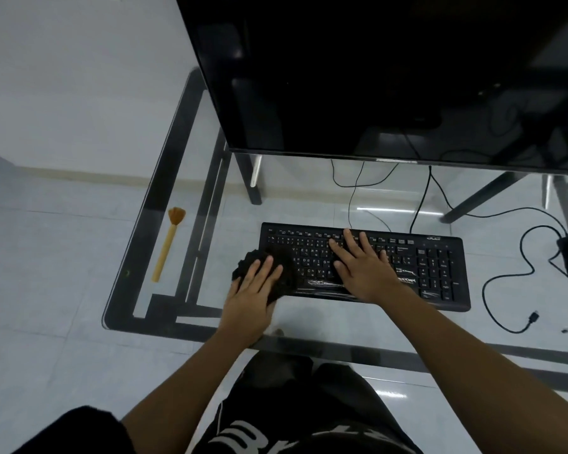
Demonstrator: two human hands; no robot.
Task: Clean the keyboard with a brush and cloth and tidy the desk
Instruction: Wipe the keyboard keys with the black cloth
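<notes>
Two hands on one black keyboard (pixel 364 267), which lies flat on the glass table (pixel 309 326), just in front of the dark monitor (pixel 374 73). Left hand (pixel 253 290) presses a crumpled black cloth (pixel 266 270) onto the keyboard's left end; part of the cloth hangs over the keyboard's left edge onto the glass. Fingers (pixel 266 265) of the left hand lie spread flat over the cloth, pressing rather than clenched around it. Right hand (pixel 363 268) rests palm down across the middle keys, its fingers released and splayed, grasping nothing, tips near the top rows.

Brush (pixel 168 244) with a pale wooden handle and tan bristles lies well apart on the far left of the table, bristles pointing away from the person, untouched.

Right of the keyboard: a loose black cable (pixel 505 290) loops over the glass, its plug end near the front edge. A dark object at the far right edge is cut off; cannot tell what it is. Thin cables run from behind the keyboard toward the monitor.
</notes>
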